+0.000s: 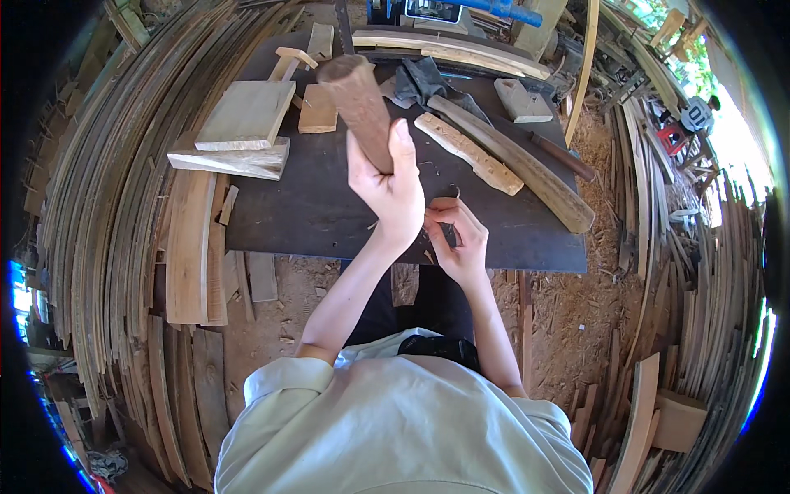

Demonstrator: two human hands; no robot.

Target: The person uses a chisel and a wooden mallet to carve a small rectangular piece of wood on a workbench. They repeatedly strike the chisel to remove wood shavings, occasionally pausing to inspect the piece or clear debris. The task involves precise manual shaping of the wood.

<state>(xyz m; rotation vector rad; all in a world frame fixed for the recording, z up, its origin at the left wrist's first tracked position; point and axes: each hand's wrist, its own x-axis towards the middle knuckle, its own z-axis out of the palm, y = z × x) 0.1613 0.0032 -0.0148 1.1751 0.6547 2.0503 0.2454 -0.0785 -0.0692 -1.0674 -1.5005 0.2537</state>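
Raised over the dark tabletop (288,218), my left hand (388,193) is wrapped round a short thick brown piece of wood (362,111). Its blunt, paler end points up and away from me. Close beside that wrist and lower down, my right hand (462,239) has its fingertips pinched together; whatever they hold, if anything, is hidden or too small to name. To the right of the hands lie a pale rough wooden slat (469,154) and a longer wooden pole (527,169). A small flat wooden block (318,109) rests left of the raised piece.
Stacked boards (239,115) sit at the table's left, by a leaning plank (188,247). Farther back are dark cloth (432,82), a wood block (524,100) and blue equipment (494,10). Long timber strips (107,206) line the left side. A person (699,115) sits far right.
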